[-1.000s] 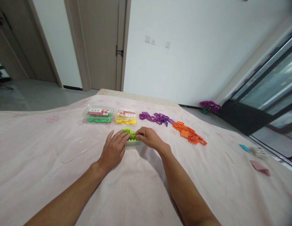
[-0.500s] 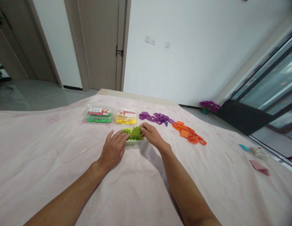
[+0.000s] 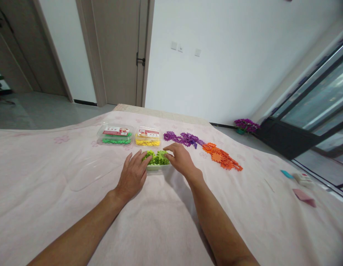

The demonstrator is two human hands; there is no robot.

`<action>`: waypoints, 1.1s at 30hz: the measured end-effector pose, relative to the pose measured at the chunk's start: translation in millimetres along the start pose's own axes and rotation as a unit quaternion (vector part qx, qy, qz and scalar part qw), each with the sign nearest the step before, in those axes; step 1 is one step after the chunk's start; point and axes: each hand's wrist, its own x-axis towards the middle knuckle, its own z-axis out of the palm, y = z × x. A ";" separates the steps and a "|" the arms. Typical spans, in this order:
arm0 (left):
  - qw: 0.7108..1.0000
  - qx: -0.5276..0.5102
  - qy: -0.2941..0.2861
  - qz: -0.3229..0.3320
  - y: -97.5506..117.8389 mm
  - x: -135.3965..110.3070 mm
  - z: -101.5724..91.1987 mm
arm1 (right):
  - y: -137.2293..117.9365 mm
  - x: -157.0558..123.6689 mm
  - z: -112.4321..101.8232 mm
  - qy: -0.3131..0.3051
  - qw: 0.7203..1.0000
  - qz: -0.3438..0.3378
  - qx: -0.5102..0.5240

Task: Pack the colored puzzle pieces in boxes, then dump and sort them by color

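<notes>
Between my hands sits a clear plastic box (image 3: pixel 158 167) filled with lime-green toothed plastic pieces (image 3: pixel 157 159). My left hand (image 3: pixel 134 169) rests at the box's left side, fingers spread and fingertips at its rim. At the right end, my right hand (image 3: pixel 180 158) has its thumb and index finger apart over the green pieces, with nothing seen between them. A transparent lid (image 3: pixel 91 175) lies on the cloth to the left of my left hand.
Behind stand two lidded boxes, one with green pieces (image 3: pixel 116 141) and one with yellow pieces (image 3: pixel 147 142). Loose purple pieces (image 3: pixel 184 139) and orange pieces (image 3: pixel 222 158) lie to the right. A pink cloth (image 3: pixel 304 197) and a small white box (image 3: pixel 303 179) lie far right on the bedspread (image 3: pixel 165 229).
The lime-green disc piece my right hand was holding upright now lies lower among the others in the box. My right fingers have let go and parted. The left hand has barely moved.
</notes>
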 end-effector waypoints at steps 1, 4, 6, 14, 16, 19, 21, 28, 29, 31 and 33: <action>1.000 0.003 0.002 -0.004 -0.5 -0.1 0.2 | -2.0 -0.2 -0.3 -0.012 1.000 -0.014 -0.003; 1.000 0.007 -0.002 -0.011 -1.5 -0.2 0.4 | -2.7 0.1 2.3 -0.051 0.997 -0.029 -0.040; 1.000 0.008 -0.005 -0.014 -1.3 0.1 -0.3 | 0.6 0.6 4.7 -0.064 0.996 -0.014 -0.065; 0.999 0.010 -0.016 -0.033 1.4 4.3 -9.7 | 2.3 0.4 -0.5 -0.056 0.997 -0.008 -0.049; 0.999 0.018 -0.027 -0.032 2.3 5.4 -12.8 | -2.7 -0.1 -4.0 -0.038 0.999 -0.010 -0.034; 0.999 0.028 -0.036 -0.027 3.5 6.2 -15.4 | -11.6 -0.8 -7.0 -0.052 0.998 -0.037 0.008; 0.999 0.030 -0.034 -0.026 3.3 5.7 -14.7 | -16.5 -1.4 -6.0 -0.080 0.995 -0.055 0.031; 0.999 0.024 -0.021 -0.001 -1.0 3.4 -9.9 | -18.8 -2.1 7.6 -0.129 0.988 -0.049 0.066; 0.999 0.023 -0.023 0.004 -1.1 3.6 -10.1 | -18.6 -2.1 8.7 -0.131 0.988 -0.046 0.070; 0.999 0.021 -0.026 0.006 -1.1 4.1 -10.9 | -18.8 -2.2 9.9 -0.133 0.988 -0.044 0.066; 0.999 0.020 -0.029 0.003 -0.8 4.5 -11.5 | -19.8 -2.3 10.1 -0.131 0.989 -0.045 0.043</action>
